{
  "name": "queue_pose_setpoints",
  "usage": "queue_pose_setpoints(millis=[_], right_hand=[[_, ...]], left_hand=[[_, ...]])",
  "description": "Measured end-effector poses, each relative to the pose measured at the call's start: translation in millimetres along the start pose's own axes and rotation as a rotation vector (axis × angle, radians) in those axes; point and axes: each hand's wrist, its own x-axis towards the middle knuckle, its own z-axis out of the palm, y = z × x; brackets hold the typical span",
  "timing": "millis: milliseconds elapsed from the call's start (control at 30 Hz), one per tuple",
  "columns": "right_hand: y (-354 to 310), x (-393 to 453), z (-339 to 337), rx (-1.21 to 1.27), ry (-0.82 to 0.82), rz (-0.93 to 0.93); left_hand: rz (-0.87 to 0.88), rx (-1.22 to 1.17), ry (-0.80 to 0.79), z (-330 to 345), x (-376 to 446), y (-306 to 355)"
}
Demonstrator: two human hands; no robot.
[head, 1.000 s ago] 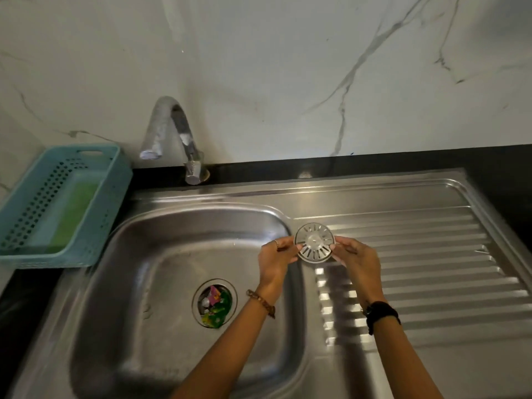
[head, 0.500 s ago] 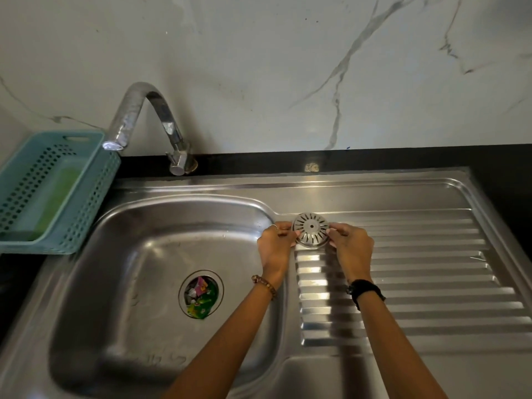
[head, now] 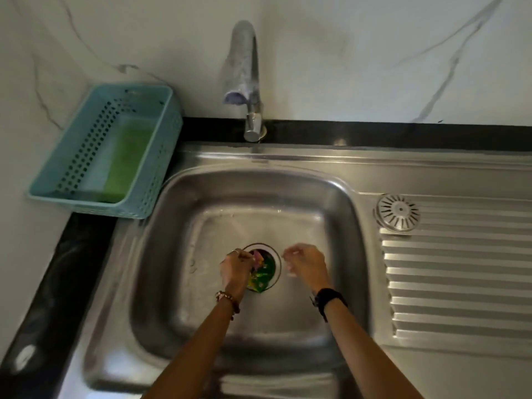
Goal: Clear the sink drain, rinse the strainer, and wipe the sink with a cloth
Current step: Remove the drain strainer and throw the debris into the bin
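The round metal strainer [head: 397,213] lies on the ribbed drainboard [head: 460,272], at its back left corner, with no hand on it. Both my hands are down in the steel sink basin [head: 201,234] at the open drain [head: 275,256], which holds colourful scraps of wrapper [head: 263,272]. My left hand [head: 234,267] is at the drain's left rim, fingers curled onto the scraps. My right hand [head: 306,264] hovers just right of the drain with loosely curled fingers and holds nothing.
A curved tap [head: 244,79] stands behind the basin, spout over the back of the sink. A teal perforated basket [head: 95,156] with a green cloth or sponge [head: 126,159] inside sits on the black counter at the left. Marble wall behind.
Both hands let go of the strainer, left it on the drainboard, and moved down into the basin to the drain. The camera view has shifted right to left over the sink.
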Motion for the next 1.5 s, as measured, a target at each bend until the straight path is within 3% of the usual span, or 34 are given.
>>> queue_pose_setpoints(millis=[100,167,300,400,733,967,1100,1300,1500], right_hand=[[20.4,17.9,39.3,-0.046,0.021,0.181],[31.6,23.7,58.1,-0.225,0.049,0.221],[42.9,23.1,88.8,-0.554,0.117,0.226],[46.4,22.5,103.3,-0.637,0.14,0.204],[44.3,7.2,84.9,-0.291,0.245,0.215],[46.0,-6.4,61.7,-0.172,0.255,0.138],[43.9,-17.2,49.3,-0.101,0.236,0.1],[30.9,-44.2,31.7,0.115,0.202,0.017],[16.0,-92.3,16.3,0.125,0.136,-0.144]], left_hand=[[0.116,0.135,-0.085,-7.9,31.1,-13.9],[0.205,0.236,-0.158,-5.8,44.1,-17.1],[0.364,0.477,-0.225,8.1,56.6,-23.0],[0.46,0.57,-0.236,12.4,61.2,-29.2],[0.436,0.496,-0.188,-3.6,53.7,-31.1],[0.602,0.841,-0.158,13.3,46.3,-35.8],[0.555,0.646,-0.089,3.9,40.5,-33.2],[0.308,-0.046,-0.091,-23.5,13.9,-14.9],[0.09,-0.59,-0.101,-64.0,-57.4,-3.5]])
